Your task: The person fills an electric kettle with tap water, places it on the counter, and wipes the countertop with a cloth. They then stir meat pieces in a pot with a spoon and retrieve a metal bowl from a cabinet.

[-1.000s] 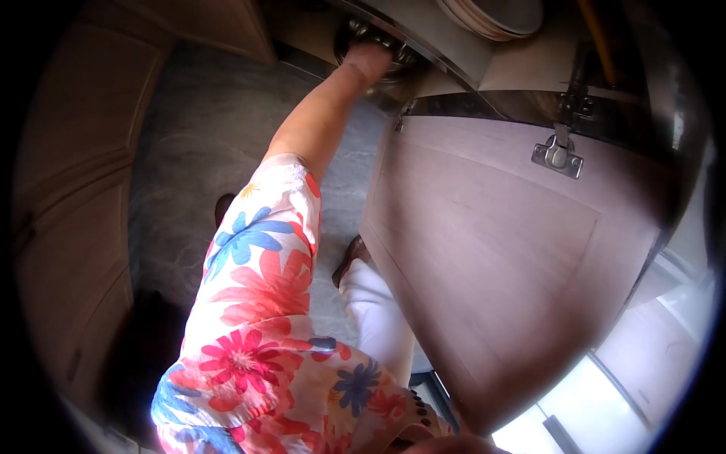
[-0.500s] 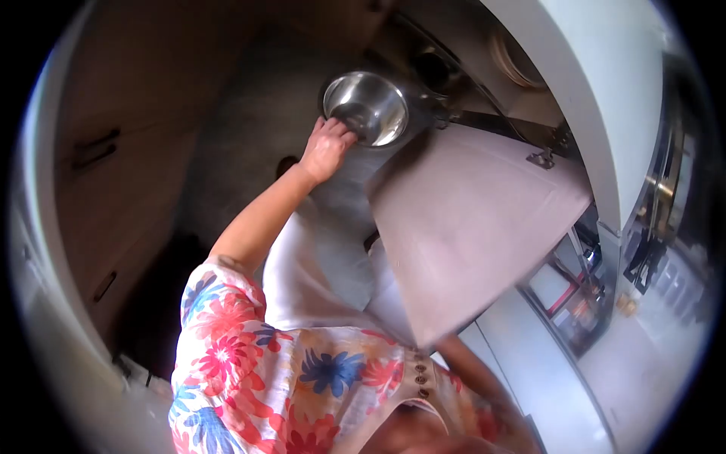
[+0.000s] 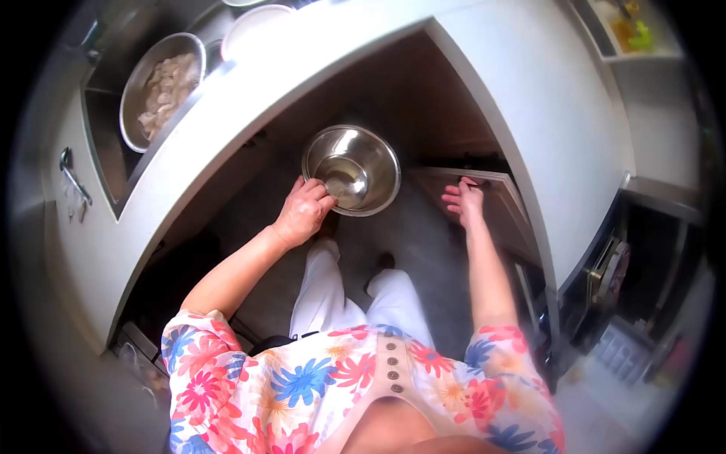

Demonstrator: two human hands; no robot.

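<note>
A shiny steel bowl (image 3: 363, 163) hangs above the floor in front of my legs. My left hand (image 3: 304, 210) grips its near left rim, fingers closed over the edge. The bowl's mouth faces up and nothing shows inside but reflections. To the right, my right hand (image 3: 464, 198) is beside the top edge of the cabinet door (image 3: 499, 204), with its fingers apart and nothing held.
A white counter (image 3: 249, 98) curves around my body. At upper left, a sink (image 3: 106, 147) is beneath a metal basin (image 3: 134, 113) of pale food pieces. A faucet-like metal piece (image 3: 74, 178) lies left. Shelving with bottles (image 3: 624, 30) is at upper right.
My left hand has lifted the bowl up from low by the open cabinet. My right hand has come into view at the door, which has swung closer to the cabinet. The view has tilted up.
</note>
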